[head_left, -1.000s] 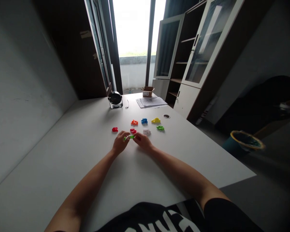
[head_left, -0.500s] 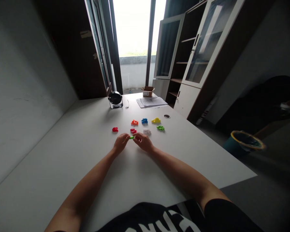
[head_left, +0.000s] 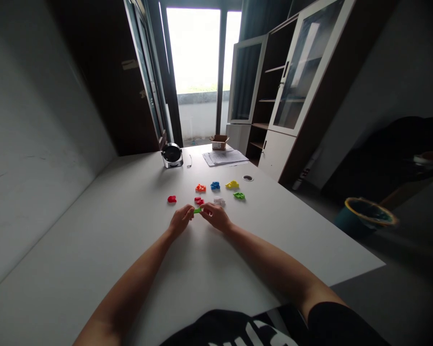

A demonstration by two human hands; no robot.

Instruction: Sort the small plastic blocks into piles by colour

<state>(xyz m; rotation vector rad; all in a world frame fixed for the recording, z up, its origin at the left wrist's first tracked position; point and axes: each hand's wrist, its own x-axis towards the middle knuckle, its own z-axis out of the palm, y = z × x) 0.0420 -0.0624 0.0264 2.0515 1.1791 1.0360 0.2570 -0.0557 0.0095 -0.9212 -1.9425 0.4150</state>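
Note:
A small bright green piece (head_left: 197, 210) is pinched between both hands. My left hand (head_left: 181, 219) grips its left end, and my right hand (head_left: 215, 216) has its fingers on the right end. Just beyond my fingers lie a red piece (head_left: 199, 201) and a whitish piece (head_left: 219, 201). Another red piece (head_left: 171, 199) sits apart to the left. Farther back are an orange piece (head_left: 200, 188), a blue one (head_left: 215, 185) and a yellow one (head_left: 232, 184). A second green piece (head_left: 239, 196) rests on the right.
On the white table (head_left: 130, 202) stand a round black device (head_left: 172, 154), papers (head_left: 225, 157) and an open cardboard box (head_left: 219, 142) at the back. A cable hole (head_left: 248, 178) is at the right. A bin (head_left: 361, 218) stands on the floor.
The view has tilted up slightly, so everything appears lower. The green piece shows more of its surface between my fingers; both hands still hold it.

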